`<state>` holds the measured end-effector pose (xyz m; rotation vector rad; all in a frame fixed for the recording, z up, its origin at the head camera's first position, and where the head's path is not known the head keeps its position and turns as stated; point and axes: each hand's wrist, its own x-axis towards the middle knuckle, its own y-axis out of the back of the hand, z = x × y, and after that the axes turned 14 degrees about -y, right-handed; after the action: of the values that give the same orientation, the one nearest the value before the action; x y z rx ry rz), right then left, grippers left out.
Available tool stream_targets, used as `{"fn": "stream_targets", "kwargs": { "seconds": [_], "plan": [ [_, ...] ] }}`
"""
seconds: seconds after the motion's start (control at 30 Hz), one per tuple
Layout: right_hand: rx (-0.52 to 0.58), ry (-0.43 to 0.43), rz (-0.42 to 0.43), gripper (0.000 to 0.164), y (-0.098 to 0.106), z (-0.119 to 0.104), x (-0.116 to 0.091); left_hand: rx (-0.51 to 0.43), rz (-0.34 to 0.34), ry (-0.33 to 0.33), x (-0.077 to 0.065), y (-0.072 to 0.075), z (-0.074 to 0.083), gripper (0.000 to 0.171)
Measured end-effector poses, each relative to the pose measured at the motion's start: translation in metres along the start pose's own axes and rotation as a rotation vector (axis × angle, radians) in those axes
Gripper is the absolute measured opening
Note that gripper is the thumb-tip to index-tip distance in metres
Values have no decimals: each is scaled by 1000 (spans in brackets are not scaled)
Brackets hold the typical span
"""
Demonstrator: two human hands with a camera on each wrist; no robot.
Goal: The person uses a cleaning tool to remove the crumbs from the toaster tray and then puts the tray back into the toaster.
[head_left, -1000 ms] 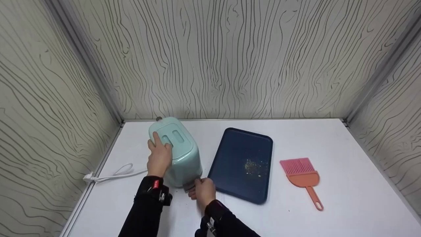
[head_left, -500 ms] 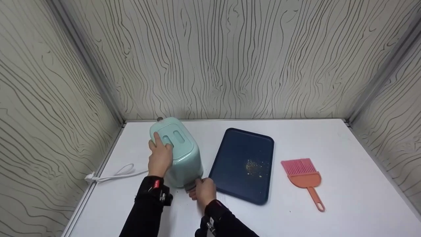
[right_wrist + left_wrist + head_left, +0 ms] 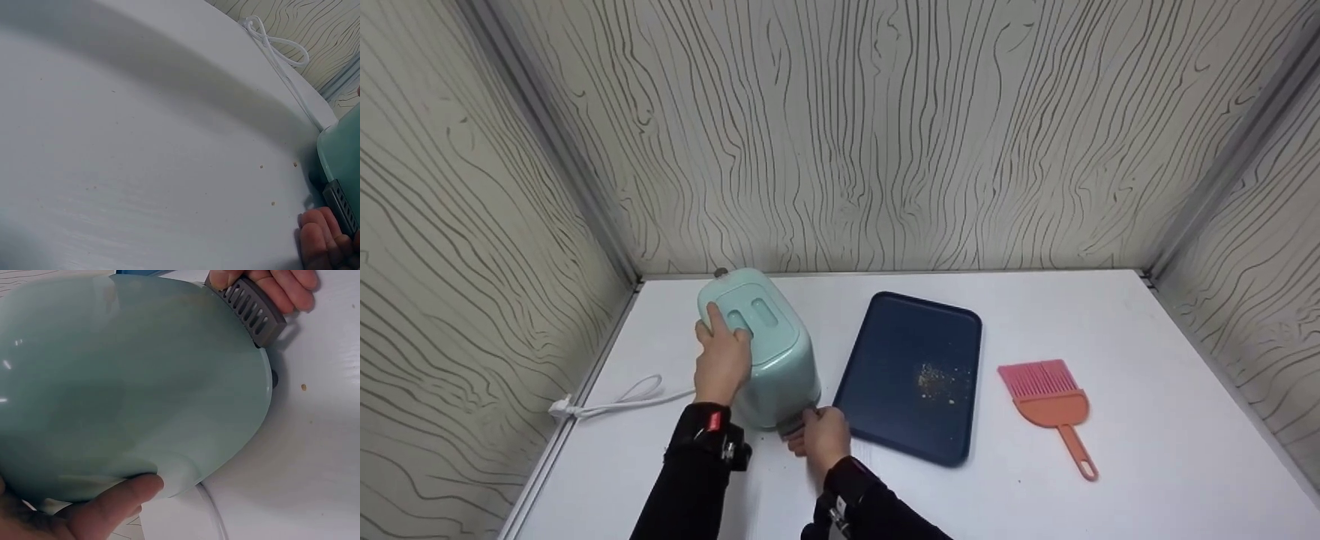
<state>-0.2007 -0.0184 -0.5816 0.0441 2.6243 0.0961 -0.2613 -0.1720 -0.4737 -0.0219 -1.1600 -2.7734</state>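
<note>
A mint-green toaster [image 3: 780, 386] with a covered top stands left of the middle of the white table. My left hand [image 3: 724, 364] grips its top, with fingers spread over the lid [image 3: 780, 341] and one digit along the side in the left wrist view. At the toaster's near base edge, my right hand [image 3: 826, 436] pinches the grey slotted end of a crumb tray [image 3: 256, 312]. Its thumb lies on top and its other fingers [image 3: 315, 242] are underneath. The rest of the crumb tray is hidden by the toaster.
To the toaster's right lies a dark blue tray [image 3: 900, 360] with a patch of crumbs [image 3: 937, 381]. An orange brush [image 3: 1054, 409] with pink bristles lies farther right. A white cord [image 3: 622, 401] extends left. Small crumbs [image 3: 273, 203] dot the table near the right hand.
Both hands keep their hold on the toaster and the crumb tray. The head view has shifted slightly, and the grey end shows a little more clear of the toaster's base.
</note>
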Motion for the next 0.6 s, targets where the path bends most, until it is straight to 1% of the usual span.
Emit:
{"fn": "stream_targets", "kwargs": {
  "seconds": [0.17, 0.27, 0.4, 0.6],
  "plan": [
    [-8, -4, 19, 25, -1, -2, 0, -9, -2, 9, -1, 1, 1, 73],
    [-32, 0, 28, 24, -2, -4, 1, -7, -7, 3, -2, 1, 1, 73],
    [-52, 23, 15, 23, 0, -3, 2, 8, 2, -9, -2, 0, 1, 72],
    [2, 48, -30, 21, 0, -3, 2, 16, -3, 4, -1, 1, 2, 72]
  ]
}}
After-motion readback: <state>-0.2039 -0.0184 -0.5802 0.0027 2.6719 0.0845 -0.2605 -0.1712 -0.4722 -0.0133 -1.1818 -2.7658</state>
